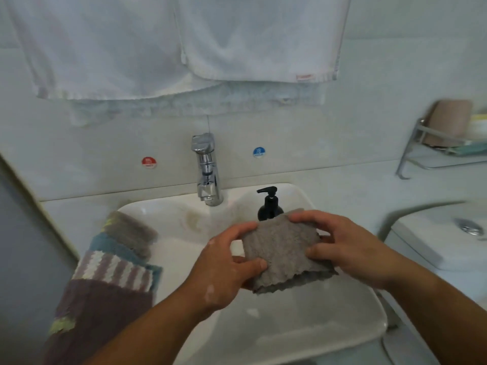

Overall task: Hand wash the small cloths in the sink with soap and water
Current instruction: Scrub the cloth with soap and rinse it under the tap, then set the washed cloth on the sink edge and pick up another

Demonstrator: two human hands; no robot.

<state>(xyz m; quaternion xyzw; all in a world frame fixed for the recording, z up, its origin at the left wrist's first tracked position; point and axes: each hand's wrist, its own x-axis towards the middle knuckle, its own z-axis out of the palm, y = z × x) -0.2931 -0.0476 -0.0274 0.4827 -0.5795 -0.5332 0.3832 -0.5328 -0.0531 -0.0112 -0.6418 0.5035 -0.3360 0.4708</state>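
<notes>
At the far left, a pile of small knitted cloths (pixel 116 262) lies over the left rim of the white rectangular ceramic sink (pixel 171 204) and hangs down past its front edge. Four layers can be told apart: a grey-brown one at the back, a teal one, a purple-and-white striped one, and a dark purple one in front. Above, two white towels hang against the wall side by side, the left towel (pixel 105 48) and the right towel (pixel 263 38), with a paler layer showing below their hems.

One round red sticker (pixel 149 162) sits on the wall left of the single chrome tap (pixel 207 169), and one round blue sticker (pixel 259 152) sits to its right. No water shows at the spout.

The left hand (pixel 224 270) grips the left side of one grey ribbed cloth (pixel 279 248), thumb on its front face and forefinger along its upper edge. The cloth is folded and held above the basin, clear of it. Just behind it, one black pump soap bottle (pixel 270 206) stands on the sink's back ledge. The right hand (pixel 350 248) grips the cloth's right side, thumb on the front and fingers curled over the top.

Further right, one metal wire rack (pixel 413 143) stands on the pale tabletop (pixel 355 180), holding a beige item. At the right edge is one white toilet cistern (pixel 434 233) with a chrome button (pixel 470 227).
</notes>
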